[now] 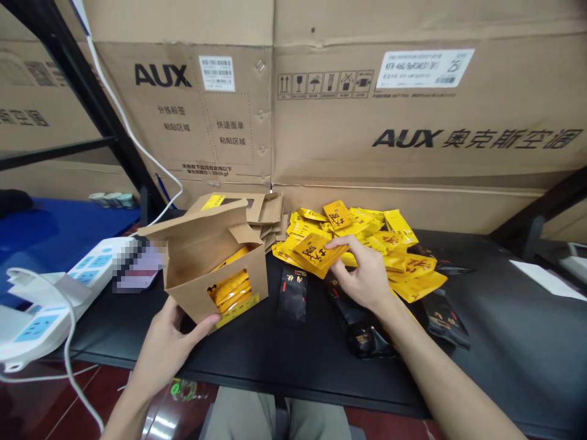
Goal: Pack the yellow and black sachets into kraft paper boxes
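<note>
My left hand (pixel 177 336) grips the lower front of an open brown cardboard box (pixel 188 299), its thumb on the yellow label strip. The box is tilted, its lid raised, and yellow packets (pixel 232 292) show inside through the front window. At the front of a heap of yellow packets (pixel 367 223), my right hand (pixel 362 272) pinches the edge of one yellow packet (pixel 316 250). Beneath and left of that packet lies a black packet (pixel 292 296). More black packets (pixel 369 339) lie under my right wrist, partly hidden.
Flattened brown boxes (pixel 270 211) are stacked behind the open box. A white power strip (pixel 68 305) with cables and a phone (pixel 140 267) are at the left. Large cartons (pixel 321 146) stand behind the black table (pixel 257 366). White paper (pixel 545 278) lies at the right.
</note>
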`<move>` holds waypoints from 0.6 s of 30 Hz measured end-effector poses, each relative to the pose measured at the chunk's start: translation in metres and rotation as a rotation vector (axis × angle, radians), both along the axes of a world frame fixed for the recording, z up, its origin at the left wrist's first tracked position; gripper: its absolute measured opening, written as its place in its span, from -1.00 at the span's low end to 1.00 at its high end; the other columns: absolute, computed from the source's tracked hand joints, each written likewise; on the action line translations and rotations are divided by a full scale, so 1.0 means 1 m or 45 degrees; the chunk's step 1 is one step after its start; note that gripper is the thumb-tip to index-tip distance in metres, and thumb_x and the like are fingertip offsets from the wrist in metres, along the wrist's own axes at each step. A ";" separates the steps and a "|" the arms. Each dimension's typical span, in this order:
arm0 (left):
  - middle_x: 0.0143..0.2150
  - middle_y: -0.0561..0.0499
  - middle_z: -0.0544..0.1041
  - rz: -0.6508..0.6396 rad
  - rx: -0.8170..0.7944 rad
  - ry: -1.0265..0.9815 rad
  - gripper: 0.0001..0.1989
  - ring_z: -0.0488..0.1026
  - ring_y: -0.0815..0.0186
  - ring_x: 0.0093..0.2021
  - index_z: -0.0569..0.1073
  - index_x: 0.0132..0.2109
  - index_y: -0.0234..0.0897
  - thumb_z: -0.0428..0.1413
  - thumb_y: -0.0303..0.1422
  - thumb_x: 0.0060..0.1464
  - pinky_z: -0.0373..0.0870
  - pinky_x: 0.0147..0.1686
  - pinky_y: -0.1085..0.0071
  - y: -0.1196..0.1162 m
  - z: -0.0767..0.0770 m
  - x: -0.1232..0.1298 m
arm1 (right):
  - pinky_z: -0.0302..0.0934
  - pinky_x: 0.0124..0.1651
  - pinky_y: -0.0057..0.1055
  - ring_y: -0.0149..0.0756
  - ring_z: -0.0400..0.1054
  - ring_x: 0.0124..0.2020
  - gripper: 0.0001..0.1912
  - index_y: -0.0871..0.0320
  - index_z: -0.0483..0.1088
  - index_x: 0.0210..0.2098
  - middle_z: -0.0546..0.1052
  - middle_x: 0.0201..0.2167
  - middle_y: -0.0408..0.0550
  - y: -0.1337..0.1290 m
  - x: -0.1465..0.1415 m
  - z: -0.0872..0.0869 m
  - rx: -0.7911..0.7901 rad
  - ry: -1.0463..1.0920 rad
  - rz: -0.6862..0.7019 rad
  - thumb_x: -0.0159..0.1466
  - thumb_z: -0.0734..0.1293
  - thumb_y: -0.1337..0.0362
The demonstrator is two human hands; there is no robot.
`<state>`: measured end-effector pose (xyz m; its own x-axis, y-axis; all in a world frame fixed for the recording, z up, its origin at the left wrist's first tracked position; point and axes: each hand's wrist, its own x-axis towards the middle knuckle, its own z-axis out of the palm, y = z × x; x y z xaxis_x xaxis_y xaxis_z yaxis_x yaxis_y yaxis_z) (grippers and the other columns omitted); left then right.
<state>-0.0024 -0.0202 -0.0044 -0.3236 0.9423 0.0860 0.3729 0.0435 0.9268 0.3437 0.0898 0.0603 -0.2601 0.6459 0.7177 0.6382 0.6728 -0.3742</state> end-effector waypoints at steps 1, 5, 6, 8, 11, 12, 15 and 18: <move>0.09 -0.21 0.68 -0.003 0.007 0.007 -0.36 0.64 -0.05 0.09 0.47 0.07 -0.22 0.39 0.03 -0.06 0.57 0.13 0.05 0.000 0.000 0.000 | 0.44 -0.15 -0.29 -0.21 0.58 -0.24 -0.86 0.07 0.44 -0.19 0.67 -0.25 -0.05 0.000 -0.001 0.000 -0.049 0.005 0.022 0.29 0.27 0.25; 0.06 -0.21 0.69 -0.012 0.006 0.002 -0.36 0.65 -0.06 0.07 0.48 0.05 -0.22 0.40 0.04 -0.09 0.57 0.13 0.02 0.001 0.001 0.000 | 0.44 -0.19 -0.25 -0.17 0.58 -0.27 -0.67 0.09 0.43 -0.18 0.67 -0.24 -0.02 0.001 -0.001 0.000 -0.181 0.029 0.074 0.31 0.33 -0.04; 0.06 -0.22 0.69 -0.014 0.004 -0.002 -0.34 0.65 -0.07 0.07 0.48 0.05 -0.22 0.41 0.04 -0.10 0.57 0.12 0.01 0.002 0.001 0.000 | 0.44 -0.19 -0.24 -0.16 0.58 -0.26 -0.65 0.09 0.44 -0.19 0.67 -0.24 -0.01 0.002 -0.001 -0.001 -0.200 0.030 0.068 0.30 0.33 -0.07; 0.06 -0.23 0.69 -0.010 -0.001 0.001 -0.33 0.65 -0.08 0.07 0.48 0.05 -0.22 0.41 0.05 -0.12 0.57 0.12 -0.01 0.002 0.001 -0.001 | 0.46 -0.13 -0.22 -0.14 0.60 -0.22 -0.68 0.10 0.44 -0.20 0.67 -0.22 0.01 0.004 -0.001 -0.003 -0.216 0.025 0.035 0.31 0.34 -0.03; 0.07 -0.22 0.69 -0.001 -0.004 0.022 -0.34 0.65 -0.07 0.06 0.48 0.06 -0.22 0.40 0.04 -0.09 0.58 0.11 0.01 0.001 0.001 -0.001 | 0.47 -0.02 -0.18 -0.11 0.62 -0.11 -0.79 0.10 0.45 -0.15 0.68 -0.14 0.05 0.008 -0.002 -0.008 -0.180 0.039 -0.037 0.34 0.31 0.12; 0.07 -0.22 0.69 -0.005 -0.002 0.025 -0.34 0.65 -0.07 0.06 0.48 0.07 -0.23 0.40 0.04 -0.08 0.58 0.10 0.02 0.001 0.000 -0.001 | 0.47 0.01 -0.18 -0.11 0.62 -0.07 -0.78 0.10 0.45 -0.10 0.68 -0.10 0.08 0.010 -0.003 -0.009 -0.157 0.050 -0.053 0.35 0.29 0.15; 0.07 -0.23 0.68 -0.024 0.006 0.021 -0.34 0.65 -0.06 0.07 0.47 0.09 -0.24 0.38 0.04 -0.05 0.57 0.12 0.04 -0.001 -0.001 -0.001 | 0.49 0.01 -0.18 -0.10 0.62 -0.02 -0.66 0.13 0.39 0.10 0.66 -0.02 0.13 0.012 -0.002 -0.013 -0.117 0.082 -0.096 0.37 0.27 0.19; 0.09 -0.22 0.67 -0.030 0.004 0.016 -0.33 0.64 -0.06 0.09 0.46 0.11 -0.24 0.38 0.04 -0.04 0.55 0.14 0.03 -0.001 -0.002 -0.001 | 0.50 -0.05 -0.21 -0.12 0.63 -0.07 -0.69 0.11 0.39 0.09 0.67 -0.04 0.11 0.013 -0.001 -0.015 -0.095 0.051 -0.118 0.38 0.24 0.22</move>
<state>-0.0036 -0.0214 -0.0063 -0.3005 0.9493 0.0926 0.3852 0.0320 0.9223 0.3425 0.1027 0.0455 -0.1688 0.7180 0.6753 0.6796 0.5810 -0.4478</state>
